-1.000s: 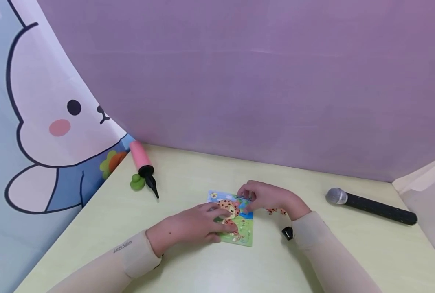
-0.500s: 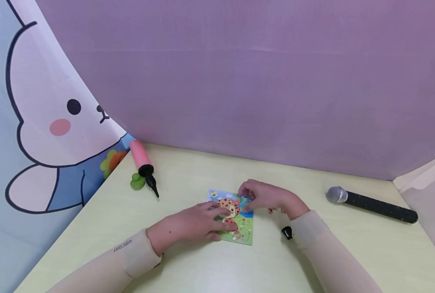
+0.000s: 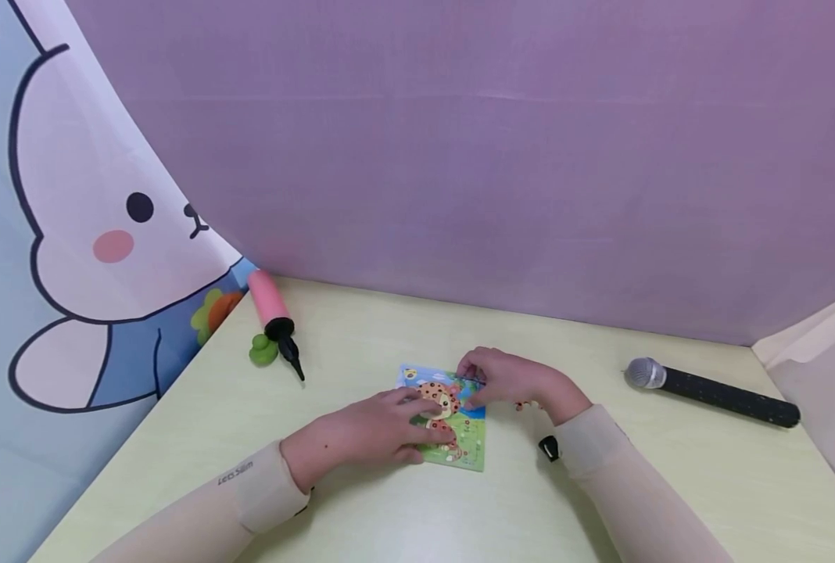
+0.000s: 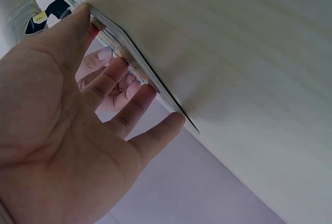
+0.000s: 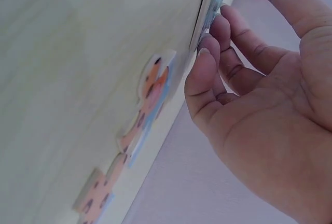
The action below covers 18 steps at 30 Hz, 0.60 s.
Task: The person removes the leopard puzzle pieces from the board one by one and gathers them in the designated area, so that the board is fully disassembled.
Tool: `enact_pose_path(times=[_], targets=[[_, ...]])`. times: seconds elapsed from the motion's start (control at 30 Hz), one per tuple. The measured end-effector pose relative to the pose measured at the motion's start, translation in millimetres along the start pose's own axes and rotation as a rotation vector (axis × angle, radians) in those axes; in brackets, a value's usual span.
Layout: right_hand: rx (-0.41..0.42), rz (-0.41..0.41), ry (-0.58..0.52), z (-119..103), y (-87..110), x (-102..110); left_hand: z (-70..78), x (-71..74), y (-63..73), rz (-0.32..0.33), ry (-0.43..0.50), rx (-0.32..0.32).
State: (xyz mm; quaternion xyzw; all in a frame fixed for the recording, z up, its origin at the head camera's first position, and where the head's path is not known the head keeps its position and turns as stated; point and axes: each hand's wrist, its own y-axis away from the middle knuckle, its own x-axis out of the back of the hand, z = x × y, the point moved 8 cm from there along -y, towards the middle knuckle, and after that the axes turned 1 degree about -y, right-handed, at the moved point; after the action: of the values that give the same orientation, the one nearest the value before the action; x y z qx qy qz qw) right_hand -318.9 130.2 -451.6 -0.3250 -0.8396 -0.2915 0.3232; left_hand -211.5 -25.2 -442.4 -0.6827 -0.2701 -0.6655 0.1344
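A small jigsaw puzzle board with a spotted leopard on blue and green lies flat on the table. My left hand rests over its left side with fingers spread, the fingertips touching its surface and near edge. At the board's upper right corner, my right hand has its fingers curled and appears to pinch a puzzle piece, mostly hidden by the fingers. Beside the board, partly behind the right wrist, lie loose spotted puzzle pieces; the right wrist view shows one piece near the fingers and another piece farther off.
A pink hand pump with a black nozzle lies at the back left beside a green toy. On the right is a black microphone. A small black object sits by the right cuff. A purple backdrop rises behind the table.
Both hands stay nearly where they were on the board. The right hand's wrist has shifted very slightly left, covering a little more of the loose pieces.
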Motion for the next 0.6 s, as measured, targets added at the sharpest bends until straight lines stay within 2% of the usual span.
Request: enact_pose_path(times=[0.43, 0.6], targets=[[-0.051, -0.023, -0.034, 1.5, 0.2, -1.7, 0.0, -0.8, -1.5, 0.002, -0.004, 0.002], [-0.047, -0.029, -0.038, 0.6, -0.2, -2.6, -0.2, -0.5, -1.7, 0.001, -0.001, 0.001]])
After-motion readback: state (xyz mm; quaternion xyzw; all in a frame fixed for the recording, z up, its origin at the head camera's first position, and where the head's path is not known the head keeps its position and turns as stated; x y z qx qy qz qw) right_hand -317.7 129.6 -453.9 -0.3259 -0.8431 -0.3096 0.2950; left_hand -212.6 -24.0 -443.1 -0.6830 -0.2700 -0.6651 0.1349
